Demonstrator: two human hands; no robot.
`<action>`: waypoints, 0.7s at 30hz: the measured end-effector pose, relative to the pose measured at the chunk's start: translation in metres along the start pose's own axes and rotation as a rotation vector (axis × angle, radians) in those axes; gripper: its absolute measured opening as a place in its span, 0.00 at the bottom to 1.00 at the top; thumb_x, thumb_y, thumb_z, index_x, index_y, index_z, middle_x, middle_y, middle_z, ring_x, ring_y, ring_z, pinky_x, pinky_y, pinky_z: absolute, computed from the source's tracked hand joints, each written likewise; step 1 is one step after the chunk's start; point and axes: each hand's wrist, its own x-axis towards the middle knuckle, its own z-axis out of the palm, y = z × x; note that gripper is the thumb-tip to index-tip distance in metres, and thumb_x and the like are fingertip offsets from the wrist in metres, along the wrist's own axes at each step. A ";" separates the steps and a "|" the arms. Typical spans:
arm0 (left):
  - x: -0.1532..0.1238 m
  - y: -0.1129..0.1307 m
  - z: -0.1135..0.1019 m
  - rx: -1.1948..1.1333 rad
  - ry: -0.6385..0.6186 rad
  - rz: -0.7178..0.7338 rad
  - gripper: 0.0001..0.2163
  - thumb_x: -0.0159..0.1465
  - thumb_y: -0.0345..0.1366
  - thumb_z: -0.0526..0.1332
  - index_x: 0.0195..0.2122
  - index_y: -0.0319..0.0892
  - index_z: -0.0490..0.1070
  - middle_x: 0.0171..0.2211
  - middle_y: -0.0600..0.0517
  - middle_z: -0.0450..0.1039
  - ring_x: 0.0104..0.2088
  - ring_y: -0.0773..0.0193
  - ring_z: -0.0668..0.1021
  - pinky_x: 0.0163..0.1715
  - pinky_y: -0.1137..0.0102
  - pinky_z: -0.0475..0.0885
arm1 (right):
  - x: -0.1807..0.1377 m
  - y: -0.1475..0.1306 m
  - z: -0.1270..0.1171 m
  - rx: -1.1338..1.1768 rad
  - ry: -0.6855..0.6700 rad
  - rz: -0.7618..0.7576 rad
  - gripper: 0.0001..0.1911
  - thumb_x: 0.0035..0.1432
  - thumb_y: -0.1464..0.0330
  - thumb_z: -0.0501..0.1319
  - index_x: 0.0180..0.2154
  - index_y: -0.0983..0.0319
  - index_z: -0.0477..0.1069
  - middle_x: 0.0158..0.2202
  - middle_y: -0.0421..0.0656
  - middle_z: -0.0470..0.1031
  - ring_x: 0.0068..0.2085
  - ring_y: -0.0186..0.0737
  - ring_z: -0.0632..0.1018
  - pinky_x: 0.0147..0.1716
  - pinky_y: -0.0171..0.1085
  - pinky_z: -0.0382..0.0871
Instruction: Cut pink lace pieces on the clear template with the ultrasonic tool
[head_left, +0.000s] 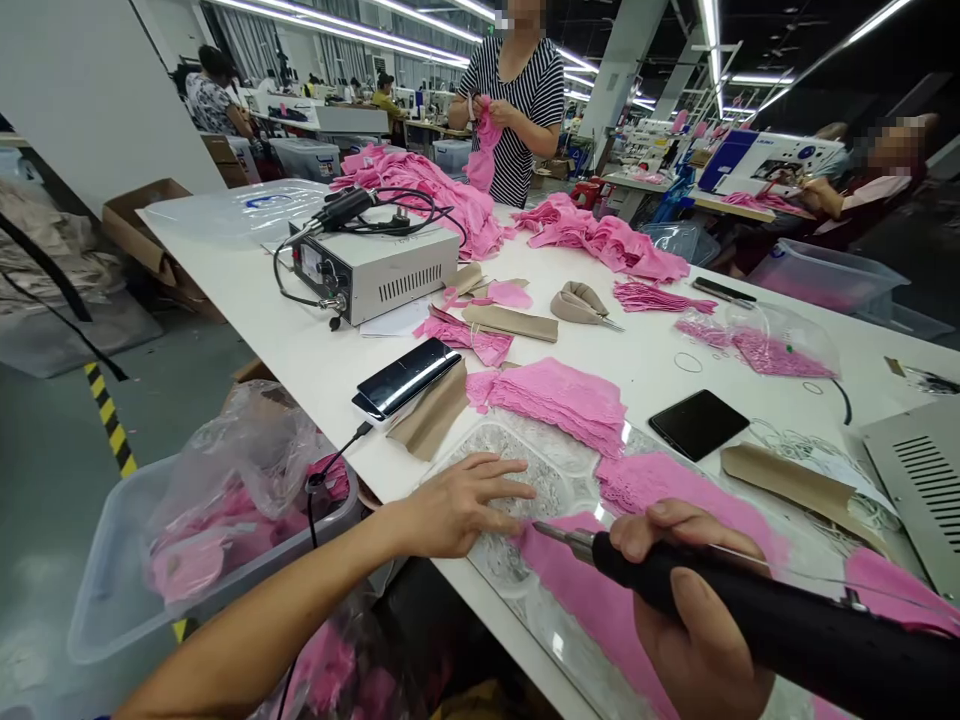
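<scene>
Left hand (457, 507): fingers spread apart, one tip at the edge of the pink strip (589, 590). Right hand (697, 610): fingers clamped round a black-handled tool (795, 618), metal tip just beside the left fingertips. Pink strip: from left fingertips to beneath right fingers. Beyond left fingers: pink stack (559, 402), brown card (431, 412). Beyond right fingers: black-screened device (699, 424). Left of left hand: plastic bin (112, 575).
</scene>
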 end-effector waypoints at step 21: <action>0.000 0.000 0.002 0.036 0.063 0.046 0.19 0.58 0.22 0.53 0.43 0.47 0.77 0.58 0.53 0.70 0.65 0.57 0.64 0.61 0.59 0.59 | -0.001 0.005 0.005 0.015 -0.055 0.007 0.05 0.59 0.67 0.62 0.39 0.58 0.69 0.37 0.40 0.68 0.30 0.32 0.73 0.32 0.39 0.74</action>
